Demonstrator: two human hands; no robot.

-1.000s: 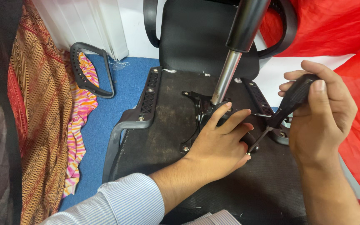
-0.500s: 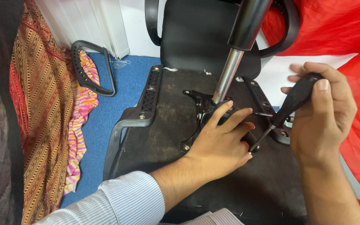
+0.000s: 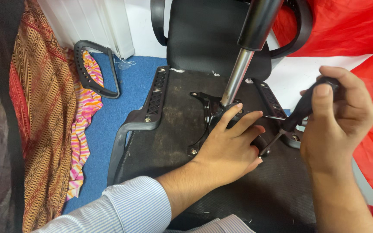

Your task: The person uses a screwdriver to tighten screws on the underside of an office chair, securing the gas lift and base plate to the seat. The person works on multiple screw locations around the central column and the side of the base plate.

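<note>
An office chair lies upside down, the black underside of its seat (image 3: 169, 129) facing me. Its silver and black gas cylinder (image 3: 240, 73) rises from a black metal mechanism plate (image 3: 203, 97) bolted to the seat. My left hand (image 3: 229, 149) rests flat on that plate beside the cylinder's base, fingers spread. My right hand (image 3: 335, 121) grips a black-handled screwdriver (image 3: 301, 112), whose tip meets a bolt on the plate just right of my left hand's fingers. A black armrest (image 3: 150, 110) is fixed to the seat's left edge.
A loose black armrest (image 3: 96, 69) lies on the blue floor (image 3: 109, 116) at the left. Patterned orange and pink cloth (image 3: 48, 121) hangs along the left side. Red fabric (image 3: 363, 30) fills the right. The chair's backrest (image 3: 203, 34) rests against a white wall.
My right hand has shifted slightly up and to the right with the screwdriver, its tip staying at the bolt. My left hand has stayed on the plate.
</note>
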